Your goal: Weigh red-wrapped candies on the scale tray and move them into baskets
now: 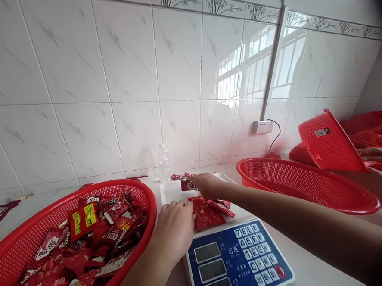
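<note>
A white weighing tray [171, 191] sits on a digital scale [233, 261] with a blue keypad panel. My left hand [176, 223] is closed at the tray's near left, its curled fingers on the left edge of a large shiny red packet [206, 214]. Above that, my right hand [209, 185] reaches across the tray, its fingers closed on a small dark-red wrapped snack [189, 185]; its fingertips are partly hidden. More small red packets [222, 206] lie against the large packet. Left of the scale stands a red basket [145, 197] filled with assorted wrapped snacks [114, 208].
A clear plastic bottle [163, 162] stands behind the tray near the tiled wall. On the right is a large red basket [260, 167]. Beyond it, another person's hands [377, 154] are beside a tilted red basket [320, 139]. A power socket [263, 127] hangs on the wall.
</note>
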Demonstrator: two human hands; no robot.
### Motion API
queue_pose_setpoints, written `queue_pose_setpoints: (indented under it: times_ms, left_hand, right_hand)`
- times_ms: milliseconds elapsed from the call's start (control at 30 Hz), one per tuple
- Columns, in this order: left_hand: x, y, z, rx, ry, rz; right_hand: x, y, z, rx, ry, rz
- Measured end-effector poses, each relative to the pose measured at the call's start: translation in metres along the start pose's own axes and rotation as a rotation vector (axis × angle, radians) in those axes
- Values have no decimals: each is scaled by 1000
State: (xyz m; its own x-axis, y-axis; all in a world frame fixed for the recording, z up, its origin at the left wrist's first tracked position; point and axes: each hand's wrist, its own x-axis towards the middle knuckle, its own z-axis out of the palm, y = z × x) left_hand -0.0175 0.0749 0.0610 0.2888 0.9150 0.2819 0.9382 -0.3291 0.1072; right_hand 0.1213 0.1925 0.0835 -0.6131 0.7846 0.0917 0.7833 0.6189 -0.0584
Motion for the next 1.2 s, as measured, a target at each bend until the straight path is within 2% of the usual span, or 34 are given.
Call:
queue_pose_setpoints:
  times_ms: [133, 300, 433, 533, 633, 767, 833, 967, 1200]
  left_hand:
    - [2, 1, -4, -51, 50, -30]
    - [5, 4, -12, -119, 125, -139]
    - [8, 4, -14, -434, 238, -170]
    - [10, 2, -12, -673, 320, -135]
    - [12, 0, -10, -696, 346, -149]
    - [11, 0, -8, -610, 358, -174]
    - [10, 1, -8, -578, 358, -170]
    - [10, 1, -7, -549, 343, -162]
    - [10, 1, -5, -442, 322, -147]
  right_hand:
    - [-6, 3, -12, 175, 60, 50]
    - [-26, 8, -20, 492, 25, -33]
    - [-49, 1, -28, 974, 0, -126]
    - [-59, -7, -34, 1093, -37, -119]
    - [-56, -8, -35, 978, -15, -104]
    - [-37, 6, -27, 470, 128, 54]
    - [-29, 14, -20, 328, 163, 134]
    - [-20, 15, -6, 169, 125, 173]
    - [-15, 13, -1, 80, 75, 79]
